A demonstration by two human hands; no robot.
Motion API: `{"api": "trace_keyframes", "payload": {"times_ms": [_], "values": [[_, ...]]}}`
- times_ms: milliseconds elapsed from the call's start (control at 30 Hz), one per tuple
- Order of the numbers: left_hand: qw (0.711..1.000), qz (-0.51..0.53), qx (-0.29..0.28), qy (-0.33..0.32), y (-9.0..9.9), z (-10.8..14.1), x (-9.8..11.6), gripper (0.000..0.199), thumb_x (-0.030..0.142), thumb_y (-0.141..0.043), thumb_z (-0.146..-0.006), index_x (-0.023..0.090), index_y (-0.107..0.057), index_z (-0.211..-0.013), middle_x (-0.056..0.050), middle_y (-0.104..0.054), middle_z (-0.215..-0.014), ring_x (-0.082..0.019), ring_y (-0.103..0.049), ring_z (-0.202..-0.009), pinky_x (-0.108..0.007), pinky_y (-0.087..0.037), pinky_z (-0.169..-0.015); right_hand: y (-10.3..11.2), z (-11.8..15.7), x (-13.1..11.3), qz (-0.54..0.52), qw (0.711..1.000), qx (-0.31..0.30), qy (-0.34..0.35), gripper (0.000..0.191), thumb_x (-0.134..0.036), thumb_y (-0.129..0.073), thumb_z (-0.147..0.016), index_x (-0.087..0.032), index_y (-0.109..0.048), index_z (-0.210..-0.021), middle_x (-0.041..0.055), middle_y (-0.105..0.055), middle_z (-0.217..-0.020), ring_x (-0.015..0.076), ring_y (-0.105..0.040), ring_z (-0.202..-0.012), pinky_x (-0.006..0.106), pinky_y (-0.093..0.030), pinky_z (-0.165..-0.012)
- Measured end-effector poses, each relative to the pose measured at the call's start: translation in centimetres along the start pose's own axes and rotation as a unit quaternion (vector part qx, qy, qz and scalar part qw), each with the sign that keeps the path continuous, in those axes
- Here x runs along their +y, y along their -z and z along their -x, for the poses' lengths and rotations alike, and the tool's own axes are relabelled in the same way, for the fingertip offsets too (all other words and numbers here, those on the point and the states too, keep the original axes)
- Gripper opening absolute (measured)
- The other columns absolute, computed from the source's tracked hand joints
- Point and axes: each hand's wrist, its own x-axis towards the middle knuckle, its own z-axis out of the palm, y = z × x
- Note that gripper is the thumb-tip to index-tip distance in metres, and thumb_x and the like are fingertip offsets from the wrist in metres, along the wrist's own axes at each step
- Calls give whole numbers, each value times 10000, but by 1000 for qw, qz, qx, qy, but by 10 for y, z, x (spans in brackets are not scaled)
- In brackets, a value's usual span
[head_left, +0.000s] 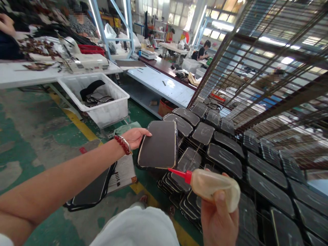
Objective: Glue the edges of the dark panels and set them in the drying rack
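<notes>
A dark rounded panel [159,145] with a pale line along its edge is held up at the centre by my left hand [137,137], thumb on its upper left face. Wrapped round a translucent squeeze bottle [214,186], my right hand [220,218] is at the lower right. The bottle's red nozzle points left, its tip close to the panel's bottom edge; whether they touch cannot be told. Many similar dark panels [224,159] lie in rows on a wire rack to the right, some bearing pale streaks.
A white bin [107,111] with dark pieces stands at the left, beside a table with a sewing machine [88,63]. Wire shelves [256,58] tilt up at the right. More panels [89,188] rest low at the left. Several people are farther back.
</notes>
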Motion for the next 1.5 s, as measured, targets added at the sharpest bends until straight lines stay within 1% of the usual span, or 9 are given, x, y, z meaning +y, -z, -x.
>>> {"api": "trace_keyframes", "payload": {"times_ms": [200, 467, 600, 800, 1000, 1100, 1300, 1400, 1500], "values": [[998, -40, -6, -44, -15, 9, -17, 326, -19, -588, -646, 68, -657, -952, -113, -740, -719, -245, -721, -622, -336, -602, -582, -27, -21, 8, -73, 984, -18, -159, 377, -481, -694, -842, -250, -623, -1131, 57, -663, -1161, 238, -627, -1085, 370, -589, -836], [991, -70, -108, 18, -46, 23, -44, 402, -15, -572, -603, 95, -679, -975, -91, -738, -721, -219, -712, -610, -312, -594, -578, -33, -91, -4, 11, 997, -44, 70, 509, -373, -832, -705, -222, -600, -1131, 17, -645, -1045, 189, -621, -965, 466, -473, -989], [991, -78, -112, 17, -51, 21, -47, 437, -12, -577, -589, 104, -675, -1000, -77, -729, -698, -221, -709, -604, -301, -586, -550, -32, -79, -1, 27, 994, -60, 85, 559, -342, -840, -693, -238, -590, -1182, 20, -639, -1076, 177, -608, -956, 445, -439, -1016], [994, -76, -71, 13, -46, 19, -41, 339, -15, -577, -586, 88, -679, -893, -87, -725, -676, -203, -687, -539, -304, -584, -529, -9, -59, -15, 60, 974, -218, -10, 585, -358, -772, -765, -221, -523, -1277, 122, -689, -991, 311, -659, -961, 539, -526, -862], [993, -68, -90, 17, -42, 20, -44, 299, -7, -617, -573, 90, -684, -847, -106, -738, -727, -219, -708, -608, -311, -589, -580, -11, -85, -26, 61, 978, -144, 135, 545, -290, -796, -739, -220, -542, -1216, 125, -680, -1072, 320, -650, -1029, 568, -469, -950], [994, -61, -87, 20, -44, 18, -50, 313, -6, -621, -564, 96, -678, -855, -103, -738, -740, -219, -707, -616, -313, -583, -584, -13, -87, -19, 56, 979, -151, 124, 571, -303, -806, -735, -235, -529, -1230, 122, -675, -1101, 321, -633, -1068, 565, -466, -955], [1000, -9, -5, 17, -32, 14, -83, 273, 20, -612, -558, 129, -632, -808, -74, -714, -693, -210, -683, -578, -317, -566, -559, 22, -86, 2, 50, 976, -148, -151, 552, -431, -792, -726, -197, -614, -1193, 128, -687, -1077, 299, -672, -928, 431, -593, -744], [997, 36, 68, 3, -20, 14, -107, 274, 23, -596, -582, 150, -618, -824, -57, -711, -712, -203, -682, -589, -320, -564, -575, 55, -104, 7, 22, 991, -14, -133, 396, -486, -743, -763, -245, -673, -1069, 77, -684, -1104, 277, -675, -902, 426, -615, -700], [988, 81, 127, -41, -13, 10, -123, 260, 20, -598, -632, 161, -604, -850, -50, -712, -747, -198, -693, -638, -310, -566, -614, 91, -121, 5, 33, 995, -1, -91, 368, -535, -689, -809, -265, -684, -1059, 84, -685, -1065, 302, -667, -909, 497, -614, -738]]}}
